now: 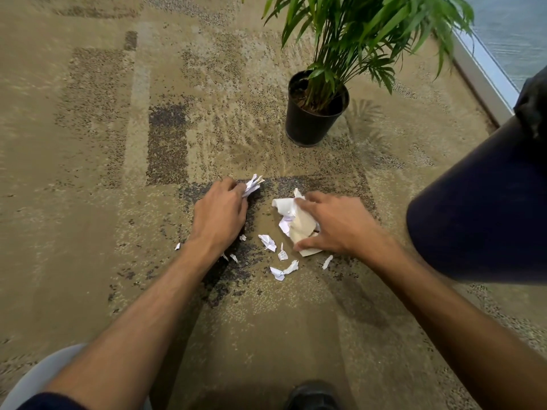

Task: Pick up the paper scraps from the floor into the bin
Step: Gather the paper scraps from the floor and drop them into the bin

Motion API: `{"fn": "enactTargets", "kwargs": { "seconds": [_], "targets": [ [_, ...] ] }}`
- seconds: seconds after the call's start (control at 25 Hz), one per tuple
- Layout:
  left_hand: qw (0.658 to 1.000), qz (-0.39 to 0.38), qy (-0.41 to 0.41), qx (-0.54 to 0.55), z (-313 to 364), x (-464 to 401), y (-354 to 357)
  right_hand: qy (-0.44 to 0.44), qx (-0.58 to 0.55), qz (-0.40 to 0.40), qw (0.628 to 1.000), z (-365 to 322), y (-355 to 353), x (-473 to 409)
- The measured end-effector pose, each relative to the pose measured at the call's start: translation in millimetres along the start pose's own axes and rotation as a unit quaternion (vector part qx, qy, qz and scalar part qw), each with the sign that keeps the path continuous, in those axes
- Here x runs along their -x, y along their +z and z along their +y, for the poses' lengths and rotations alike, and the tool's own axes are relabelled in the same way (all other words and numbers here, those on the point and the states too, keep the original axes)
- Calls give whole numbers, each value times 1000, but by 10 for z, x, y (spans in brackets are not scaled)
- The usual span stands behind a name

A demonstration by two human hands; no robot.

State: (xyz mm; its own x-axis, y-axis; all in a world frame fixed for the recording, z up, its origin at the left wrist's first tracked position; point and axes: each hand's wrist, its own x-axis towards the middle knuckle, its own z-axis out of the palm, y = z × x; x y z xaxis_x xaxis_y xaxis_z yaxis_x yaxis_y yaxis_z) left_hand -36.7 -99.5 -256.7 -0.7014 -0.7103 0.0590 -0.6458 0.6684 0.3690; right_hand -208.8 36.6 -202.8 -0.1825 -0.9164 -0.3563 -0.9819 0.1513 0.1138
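My left hand [219, 216] is low over the carpet, fingers closed on a bunch of white paper scraps [252, 184] that stick out past the fingertips. My right hand [337, 223] grips a larger crumpled wad of white and tan paper [291, 218] resting on the carpet. Several small white scraps [268, 242] lie loose between and below the hands, one twisted piece [282, 270] nearest me. A dark blue bin [479, 208] stands at the right, its side wall facing me and its opening out of view.
A black pot [310, 122] with a green palm stands beyond the scraps. A grey window sill [485, 75] runs along the upper right. My black shoe [313, 395] is at the bottom edge, a grey trouser knee [38, 377] at bottom left.
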Motion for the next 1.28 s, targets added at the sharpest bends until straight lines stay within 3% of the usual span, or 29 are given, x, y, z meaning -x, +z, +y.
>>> {"fn": "enactTargets", "kwargs": {
  "seconds": [0.16, 0.48, 0.72, 0.96, 1.04, 1.16, 1.28],
  "targets": [
    [1000, 5, 2, 11, 5, 11, 2, -1, -27, -39, 999, -59, 140, -91],
    [1000, 1, -11, 28, 73, 17, -115, -38, -52, 34, 997, -42, 179, -246],
    [998, -5, -30, 61, 128, 22, -226, -47, -78, 41, 995, -31, 222, -317],
    [995, 3, -34, 89, 169, 78, -316, 16, -282, 55, 958, 61, 86, -177],
    [995, 12, -31, 92, 171, 118, -348, 18, -246, 64, 967, 106, 48, -101],
    [995, 16, -31, 91, 172, 150, -360, 21, -93, 82, 992, 73, 107, -71],
    [995, 7, -33, 97, 206, 149, -345, 1, -61, 70, 996, -41, 224, -95]
  ]
}}
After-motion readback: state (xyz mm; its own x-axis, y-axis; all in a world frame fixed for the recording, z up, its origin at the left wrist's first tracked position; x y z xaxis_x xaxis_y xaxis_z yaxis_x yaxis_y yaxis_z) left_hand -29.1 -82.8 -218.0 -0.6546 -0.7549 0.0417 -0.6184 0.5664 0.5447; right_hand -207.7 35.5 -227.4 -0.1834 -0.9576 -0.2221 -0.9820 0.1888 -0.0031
